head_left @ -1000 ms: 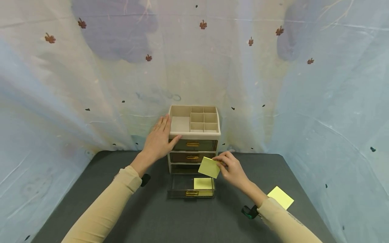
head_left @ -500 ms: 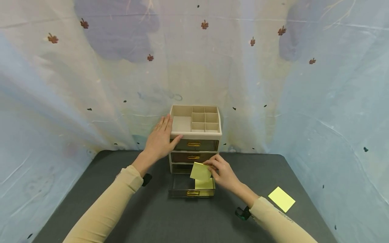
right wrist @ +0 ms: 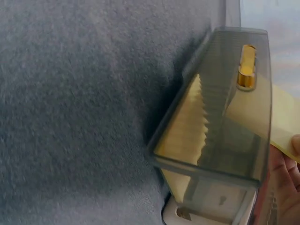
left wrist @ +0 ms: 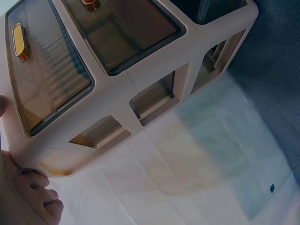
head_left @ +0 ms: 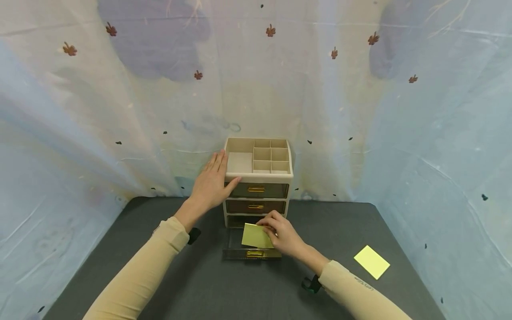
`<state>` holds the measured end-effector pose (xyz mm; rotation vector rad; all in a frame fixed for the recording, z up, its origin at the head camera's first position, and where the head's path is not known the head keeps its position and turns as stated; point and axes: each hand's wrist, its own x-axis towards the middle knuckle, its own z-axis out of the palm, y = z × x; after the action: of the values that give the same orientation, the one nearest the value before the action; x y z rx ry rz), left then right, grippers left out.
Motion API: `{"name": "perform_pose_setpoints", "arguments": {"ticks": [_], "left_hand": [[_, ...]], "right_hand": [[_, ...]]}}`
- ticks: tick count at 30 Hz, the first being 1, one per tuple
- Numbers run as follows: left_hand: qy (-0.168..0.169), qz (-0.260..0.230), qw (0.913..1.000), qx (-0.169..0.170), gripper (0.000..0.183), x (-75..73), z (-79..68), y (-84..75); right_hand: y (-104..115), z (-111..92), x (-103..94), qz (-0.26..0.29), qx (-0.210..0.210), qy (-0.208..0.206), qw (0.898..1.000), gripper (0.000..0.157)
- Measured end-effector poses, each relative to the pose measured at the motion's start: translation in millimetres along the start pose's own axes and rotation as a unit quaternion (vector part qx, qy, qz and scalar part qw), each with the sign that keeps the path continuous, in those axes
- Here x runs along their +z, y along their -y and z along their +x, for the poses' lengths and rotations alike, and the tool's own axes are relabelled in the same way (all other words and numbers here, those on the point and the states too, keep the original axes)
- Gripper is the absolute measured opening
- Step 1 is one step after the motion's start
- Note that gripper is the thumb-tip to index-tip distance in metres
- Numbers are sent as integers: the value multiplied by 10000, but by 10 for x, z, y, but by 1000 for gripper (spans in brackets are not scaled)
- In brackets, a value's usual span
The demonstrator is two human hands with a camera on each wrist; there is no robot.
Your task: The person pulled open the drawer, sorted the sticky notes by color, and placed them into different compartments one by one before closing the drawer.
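Observation:
A cream desktop drawer organizer (head_left: 260, 178) stands against the backdrop, its bottom drawer (head_left: 235, 254) pulled out. My left hand (head_left: 209, 186) rests along the organizer's left side, fingers straight, thumb on the front edge. With my right hand (head_left: 285, 236) I pinch a yellow sticky note pad (head_left: 253, 235) by its right side, tilted over the drawer. Through the clear drawer wall in the right wrist view, another yellow pad (right wrist: 182, 136) shows lying inside; the held pad covers most of it in the head view.
A further yellow sticky note pad (head_left: 372, 262) lies on the dark table (head_left: 224, 293) at the right. Two upper drawers with gold handles (head_left: 256, 189) are closed. Divided compartments (head_left: 262, 154) top the organizer. A patterned cloth (head_left: 256, 89) hangs close behind.
My right hand has carried the held pad leftward and down, from the drawer's right side to over its inside. The left hand stays on the organizer.

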<state>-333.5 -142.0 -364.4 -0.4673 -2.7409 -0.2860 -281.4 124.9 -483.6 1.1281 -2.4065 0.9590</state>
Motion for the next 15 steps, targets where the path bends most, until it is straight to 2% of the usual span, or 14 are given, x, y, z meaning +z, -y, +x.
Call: {"name": "perform_pose_setpoints", "arguments": {"ticks": [8,15], "left_hand": [[42,7,10000,-14,91,-4,-1,-2],[6,5,10000,-30,91,-9,-11,-12]], "right_hand": [[9,-3,96,70,-146,106,9998,23],[41,-11,139,166,-45,329,9993,22]]}}
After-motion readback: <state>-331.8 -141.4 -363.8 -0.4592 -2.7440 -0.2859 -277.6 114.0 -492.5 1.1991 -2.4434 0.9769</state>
